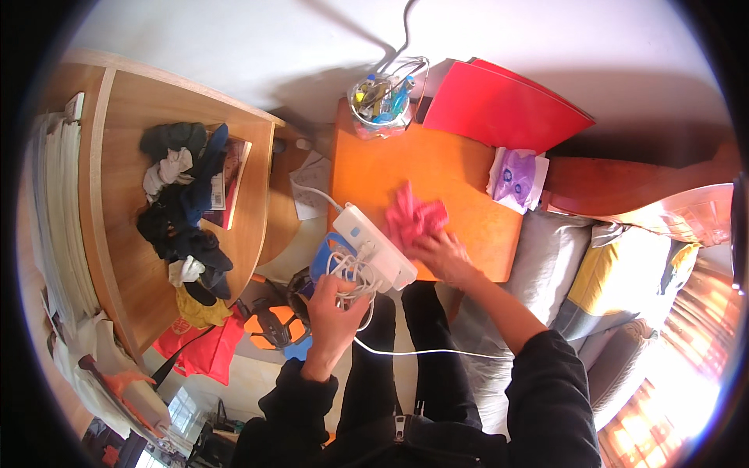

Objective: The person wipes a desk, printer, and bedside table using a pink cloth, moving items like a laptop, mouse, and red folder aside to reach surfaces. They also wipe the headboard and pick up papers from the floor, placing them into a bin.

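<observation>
My left hand [335, 313] grips a bundle of coiled white cable [354, 275] beside a white power strip [374, 244], which is tilted at the table's near left corner with a charger plugged into it. With my right hand [440, 256] I press on a crumpled pink cloth [411, 215] lying on the orange wooden table [374, 169]. A white cord runs from the bundle to the right, across my legs. Under the strip, part of a blue plastic container [327, 254] shows.
At the table's back stand a clear tub of pens [381, 105] and red folders [503, 105]. A purple tissue pack [516, 177] lies at its right edge. Left is a wooden shelf with dark clothing [187, 205]; right, a grey sofa with cushions [550, 251].
</observation>
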Available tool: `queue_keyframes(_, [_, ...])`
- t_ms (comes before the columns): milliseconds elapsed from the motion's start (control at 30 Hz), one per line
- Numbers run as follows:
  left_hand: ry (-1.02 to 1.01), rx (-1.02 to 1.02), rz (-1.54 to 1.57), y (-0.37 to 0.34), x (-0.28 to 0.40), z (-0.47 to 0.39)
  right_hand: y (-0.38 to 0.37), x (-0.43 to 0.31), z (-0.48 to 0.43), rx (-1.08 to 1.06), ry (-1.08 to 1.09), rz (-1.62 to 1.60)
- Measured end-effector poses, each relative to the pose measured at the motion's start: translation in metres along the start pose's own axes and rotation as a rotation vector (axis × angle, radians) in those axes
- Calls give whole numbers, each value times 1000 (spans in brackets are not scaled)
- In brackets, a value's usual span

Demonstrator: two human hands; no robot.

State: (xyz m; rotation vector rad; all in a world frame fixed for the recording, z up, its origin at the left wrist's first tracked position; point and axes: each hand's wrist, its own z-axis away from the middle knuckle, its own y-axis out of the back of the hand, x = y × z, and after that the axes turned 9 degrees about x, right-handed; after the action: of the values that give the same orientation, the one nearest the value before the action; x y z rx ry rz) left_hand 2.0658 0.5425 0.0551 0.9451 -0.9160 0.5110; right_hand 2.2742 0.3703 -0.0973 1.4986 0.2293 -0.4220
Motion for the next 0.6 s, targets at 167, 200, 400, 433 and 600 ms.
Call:
queue_keyframes(167, [-57, 21, -18, 20, 2, 5, -5, -9, -11, 24, 115, 41])
queue_keyframes(200, [-64, 31, -6, 20, 2, 5, -4, -4, -37, 63, 159, 81])
queue_keyframes(400, [29, 84, 119, 28, 6, 14, -6, -9, -180, 261, 95, 128])
queue_keyframes(433, [53, 88, 154, 28, 5, 15, -12, -13, -183, 244, 67, 130])
queue_keyframes(600, [200, 121, 250, 24, 10, 10, -25, -33, -94, 96, 157, -102])
